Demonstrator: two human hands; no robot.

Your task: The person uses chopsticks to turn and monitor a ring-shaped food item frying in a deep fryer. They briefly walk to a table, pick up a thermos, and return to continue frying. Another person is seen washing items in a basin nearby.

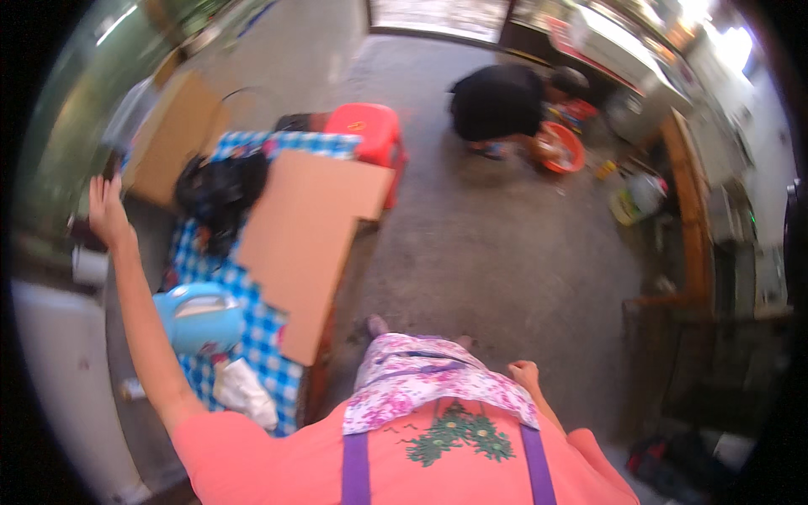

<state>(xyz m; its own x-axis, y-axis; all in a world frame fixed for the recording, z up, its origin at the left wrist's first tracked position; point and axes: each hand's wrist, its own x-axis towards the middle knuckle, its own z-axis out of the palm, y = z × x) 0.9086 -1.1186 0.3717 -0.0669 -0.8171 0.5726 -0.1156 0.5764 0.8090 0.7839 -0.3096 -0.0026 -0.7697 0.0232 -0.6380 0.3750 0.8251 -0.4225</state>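
Observation:
My left hand (109, 210) is stretched out at the far left, fingers extended upward beside a dark object on the glass-fronted side; contact is unclear. Below it is a white roll-like object (89, 265). On the blue checked table (286, 383) are flat cardboard (303, 236), a black bag (210, 189), a light-blue pitcher (198, 324) and a crumpled white cloth (244, 391). My right hand (523, 374) hangs by my floral apron (404, 387) with fingers curled; whatever they hold, if anything, is hidden.
A red stool (366, 126) adjoins the table. Upright cardboard (164, 135) leans behind. Ahead, a person in dark clothes (497, 101) crouches by an orange basin (571, 156). A container (640, 202) and wooden frame (690, 185) line the right side. A doorway (433, 17) is at the back.

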